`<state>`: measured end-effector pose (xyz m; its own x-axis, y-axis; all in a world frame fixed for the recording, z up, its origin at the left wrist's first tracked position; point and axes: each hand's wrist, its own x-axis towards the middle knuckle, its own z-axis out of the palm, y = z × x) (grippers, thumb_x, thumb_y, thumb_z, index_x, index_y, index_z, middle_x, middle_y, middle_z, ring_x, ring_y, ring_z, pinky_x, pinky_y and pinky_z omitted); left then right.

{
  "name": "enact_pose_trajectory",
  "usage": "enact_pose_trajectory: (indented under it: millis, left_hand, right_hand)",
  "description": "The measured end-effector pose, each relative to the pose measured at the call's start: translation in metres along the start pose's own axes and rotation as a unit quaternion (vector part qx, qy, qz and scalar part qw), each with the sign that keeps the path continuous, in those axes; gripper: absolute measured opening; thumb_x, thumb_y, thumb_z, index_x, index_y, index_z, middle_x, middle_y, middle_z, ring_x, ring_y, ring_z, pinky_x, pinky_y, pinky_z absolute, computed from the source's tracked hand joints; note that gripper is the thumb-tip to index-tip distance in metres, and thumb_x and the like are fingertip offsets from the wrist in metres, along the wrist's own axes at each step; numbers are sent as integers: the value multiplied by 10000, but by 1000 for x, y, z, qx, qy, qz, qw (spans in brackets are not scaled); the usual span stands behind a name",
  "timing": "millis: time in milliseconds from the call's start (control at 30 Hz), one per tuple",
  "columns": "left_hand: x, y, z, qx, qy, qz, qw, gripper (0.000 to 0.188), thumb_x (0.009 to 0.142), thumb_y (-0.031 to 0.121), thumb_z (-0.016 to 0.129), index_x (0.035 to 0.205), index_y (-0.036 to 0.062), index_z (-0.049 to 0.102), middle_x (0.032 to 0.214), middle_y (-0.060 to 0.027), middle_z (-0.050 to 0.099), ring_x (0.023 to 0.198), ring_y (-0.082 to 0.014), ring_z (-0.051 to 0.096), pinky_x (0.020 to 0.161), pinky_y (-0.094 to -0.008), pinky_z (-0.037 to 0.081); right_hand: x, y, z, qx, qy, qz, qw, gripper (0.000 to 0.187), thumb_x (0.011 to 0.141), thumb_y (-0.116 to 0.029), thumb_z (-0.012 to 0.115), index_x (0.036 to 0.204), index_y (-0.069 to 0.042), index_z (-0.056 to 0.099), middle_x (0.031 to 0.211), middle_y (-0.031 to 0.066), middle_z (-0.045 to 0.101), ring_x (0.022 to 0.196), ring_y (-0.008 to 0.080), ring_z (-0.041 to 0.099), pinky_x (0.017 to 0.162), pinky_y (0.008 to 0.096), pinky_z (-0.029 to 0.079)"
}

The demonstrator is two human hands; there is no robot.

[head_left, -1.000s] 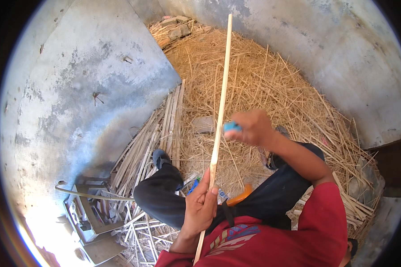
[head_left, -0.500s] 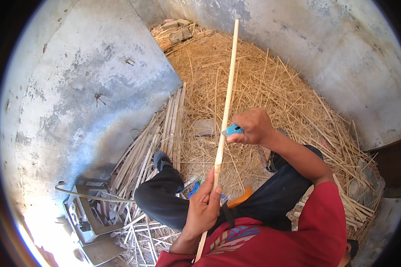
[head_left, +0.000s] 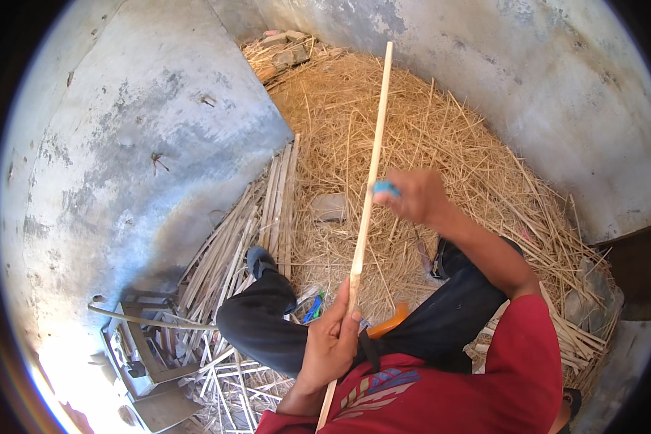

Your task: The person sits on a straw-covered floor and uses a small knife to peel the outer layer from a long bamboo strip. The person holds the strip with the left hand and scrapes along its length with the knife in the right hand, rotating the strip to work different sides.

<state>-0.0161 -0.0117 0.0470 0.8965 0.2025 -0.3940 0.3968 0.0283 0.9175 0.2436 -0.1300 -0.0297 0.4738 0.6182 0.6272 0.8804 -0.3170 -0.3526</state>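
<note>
A long pale wooden strip slants up and away from my lap, its far end over the straw. My left hand is closed around its lower part, with the thumb along the side. My right hand, smeared by motion, grips a blue-handled cutter knife against the right edge of the strip, about midway along it. The blade is too blurred to make out. Below the knife, a freshly cut face shows on the strip just above my left hand.
Straw and shavings cover the floor ahead. Bundled wooden strips lie at the left, beside a wooden box frame. An orange curved handle rests by my thigh. A flat stone lies ahead; grey walls enclose the space.
My right hand with the cutter knife has slid up along the strip, away from my left hand. The strip's far end has dipped slightly and shifted right.
</note>
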Motion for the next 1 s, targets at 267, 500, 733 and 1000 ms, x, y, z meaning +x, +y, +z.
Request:
enact_pose_trajectory:
  millis: [267,500,733,1000]
  left_hand:
    - [2,-1,4,16,18,75,997,515,984,56,459,1460,-25,281,915,17,558,697,-2,405,597,-156,350]
    - [1,1,6,15,4,78,997,506,979,65,472,1437,-63,298,1183,-83,584,927,-47,494,798,-182,411]
    - [-2,-15,10,46,10,150,988,497,982,81,463,1441,-42,316,857,51,551,631,18,398,547,-142,327]
    - [-34,-25,10,51,-32,98,993,503,961,43,514,1426,-39,342,712,48,474,615,-3,374,530,-164,317]
  right_hand:
    - [10,7,-2,-14,26,-85,996,652,843,-722,456,549,-139,450,460,20,444,379,187,485,364,333,356]
    - [24,40,-7,-35,77,-45,995,659,898,-693,390,558,-131,449,449,19,405,356,187,441,345,323,326]
    - [34,74,-10,-59,102,-55,991,653,909,-693,359,567,-148,471,447,-6,415,356,134,414,331,301,309]
    - [42,166,-33,-116,126,-8,985,651,920,-677,351,683,-139,629,467,8,477,371,145,439,337,301,337]
